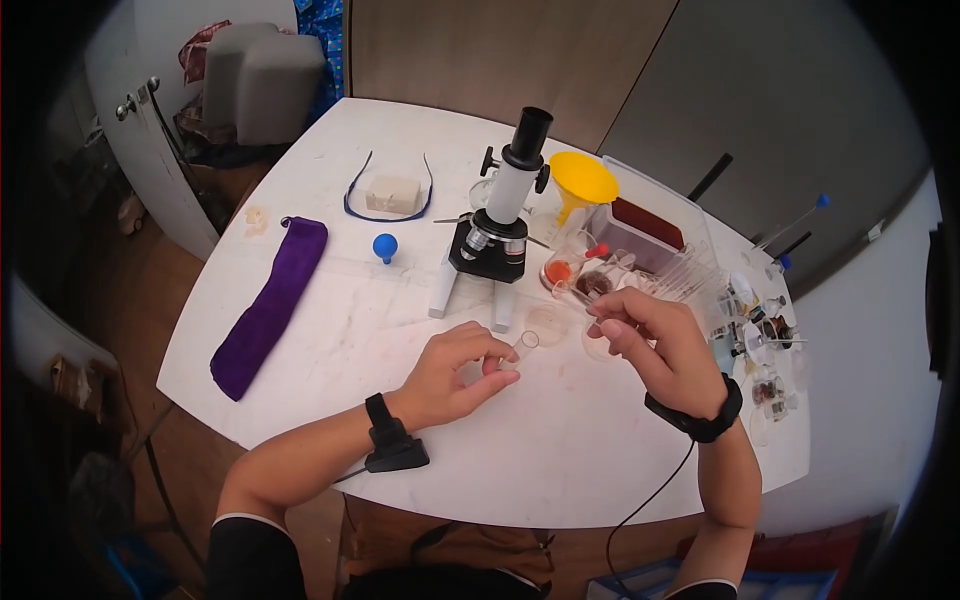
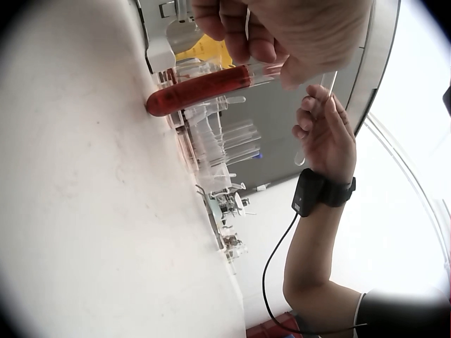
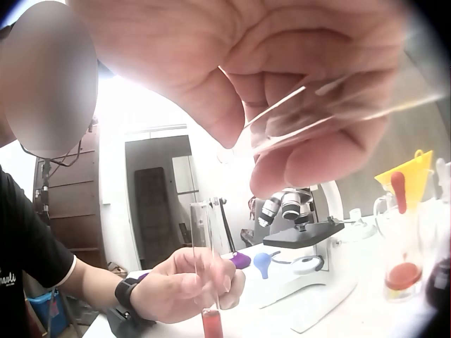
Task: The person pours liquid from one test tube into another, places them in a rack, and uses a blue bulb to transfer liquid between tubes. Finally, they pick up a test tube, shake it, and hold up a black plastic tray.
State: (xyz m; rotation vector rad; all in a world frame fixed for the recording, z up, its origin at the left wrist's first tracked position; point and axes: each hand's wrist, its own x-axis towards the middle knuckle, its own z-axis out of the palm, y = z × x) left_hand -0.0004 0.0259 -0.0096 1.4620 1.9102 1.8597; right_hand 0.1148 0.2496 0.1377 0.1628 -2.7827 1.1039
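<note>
In the head view my left hand (image 1: 455, 375) pinches a glass test tube (image 1: 527, 341) by its upper part, its open mouth showing past the fingers. The left wrist view shows red liquid filling the lower part of this test tube (image 2: 204, 90), its round bottom close over the white table. My right hand (image 1: 655, 340), raised to the right of it, holds a clear glass tube (image 3: 303, 120) between thumb and fingers. This tube looks empty, and its rounded end (image 2: 300, 159) sticks out below the hand in the left wrist view.
A microscope (image 1: 505, 205) stands ahead on the white table (image 1: 340, 390). Beyond the right hand are a yellow funnel (image 1: 585, 180), a beaker with orange-red liquid (image 3: 403, 278) and more glassware. A blue rubber bulb (image 1: 385, 246), glasses (image 1: 350, 205) and a purple pouch (image 1: 265, 315) lie left.
</note>
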